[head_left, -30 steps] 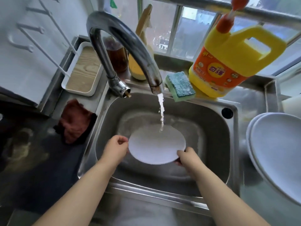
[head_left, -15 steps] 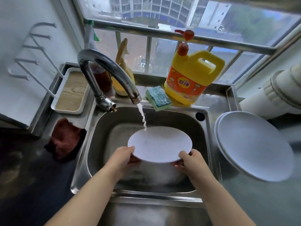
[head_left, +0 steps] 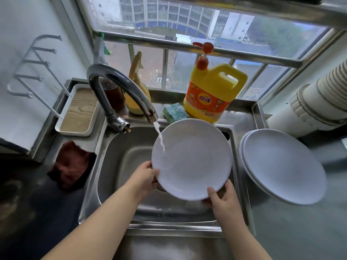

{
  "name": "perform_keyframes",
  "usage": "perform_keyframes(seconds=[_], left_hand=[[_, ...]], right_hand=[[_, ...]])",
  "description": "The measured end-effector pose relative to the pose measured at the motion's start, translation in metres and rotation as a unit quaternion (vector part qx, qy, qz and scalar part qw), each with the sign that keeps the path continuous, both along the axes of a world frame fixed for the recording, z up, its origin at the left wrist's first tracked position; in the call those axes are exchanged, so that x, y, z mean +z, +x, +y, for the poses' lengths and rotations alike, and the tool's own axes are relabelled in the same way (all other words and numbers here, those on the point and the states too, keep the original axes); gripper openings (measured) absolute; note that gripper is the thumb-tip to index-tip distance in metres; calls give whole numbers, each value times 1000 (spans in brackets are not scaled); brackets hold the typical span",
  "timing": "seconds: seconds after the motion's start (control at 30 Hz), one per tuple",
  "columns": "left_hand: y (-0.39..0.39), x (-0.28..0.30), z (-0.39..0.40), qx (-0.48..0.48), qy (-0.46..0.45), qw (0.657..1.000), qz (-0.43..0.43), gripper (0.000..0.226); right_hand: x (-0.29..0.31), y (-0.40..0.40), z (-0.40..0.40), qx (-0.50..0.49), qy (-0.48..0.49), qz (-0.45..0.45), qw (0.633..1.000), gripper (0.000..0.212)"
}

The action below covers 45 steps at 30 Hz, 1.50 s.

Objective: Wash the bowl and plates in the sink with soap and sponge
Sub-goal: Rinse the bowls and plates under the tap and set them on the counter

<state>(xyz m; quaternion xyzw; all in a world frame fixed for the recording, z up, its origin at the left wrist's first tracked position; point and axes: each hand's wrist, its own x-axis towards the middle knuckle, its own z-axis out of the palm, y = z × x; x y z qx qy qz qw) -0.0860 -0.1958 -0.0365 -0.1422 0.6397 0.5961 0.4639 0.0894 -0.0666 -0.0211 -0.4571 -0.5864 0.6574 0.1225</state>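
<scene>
Both hands grip white plate (head_left: 191,160) over sink (head_left: 122,166): left hand (head_left: 145,176) pinching left rim, right hand (head_left: 222,198) curled round near rim. Plate tilted up toward tap stream (head_left: 159,136), likely for rinsing. Sponge (head_left: 175,112), soap bottle (head_left: 212,94) on sink's back ledge; two plates (head_left: 281,166) stacked at right edge.

The tilted plate (head_left: 191,160) fills the right of the sink (head_left: 120,166), leaving room at left under the faucet (head_left: 120,87). Stacked plates (head_left: 281,166) crowd the right counter; the soap jug (head_left: 214,92) and sponge (head_left: 175,112) block the back ledge.
</scene>
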Motion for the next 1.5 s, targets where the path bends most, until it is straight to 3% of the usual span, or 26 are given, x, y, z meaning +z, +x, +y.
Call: perform_keyframes(seconds=[0.2, 0.4, 0.57, 0.67, 0.9, 1.13, 1.37, 1.5], left_hand=[[-4, 9, -11, 76, 31, 992, 94, 20], [-13, 31, -41, 90, 1, 973, 211, 22], [-17, 62, -64, 101, -66, 947, 299, 28], [-18, 76, -76, 108, -98, 936, 322, 28], [-11, 69, -89, 118, -107, 962, 222, 16], [6, 57, -76, 99, -86, 982, 136, 18], [13, 35, -65, 2, -90, 994, 67, 14], [16, 27, -55, -35, -82, 995, 40, 15]], right_hand=[[-11, -26, 3, -35, -103, 28, 994, 31], [-20, -61, -3, 15, -194, 0, 981, 29], [-22, -79, -15, 84, -195, -42, 976, 14], [-23, -83, -20, 99, -181, -59, 977, 17], [-8, -74, -15, 124, -165, -97, 974, 20], [14, -50, 8, 121, -76, -144, 979, 15], [36, -28, 27, 103, 4, -145, 984, 11], [48, -22, 31, 130, 110, -129, 977, 14]])
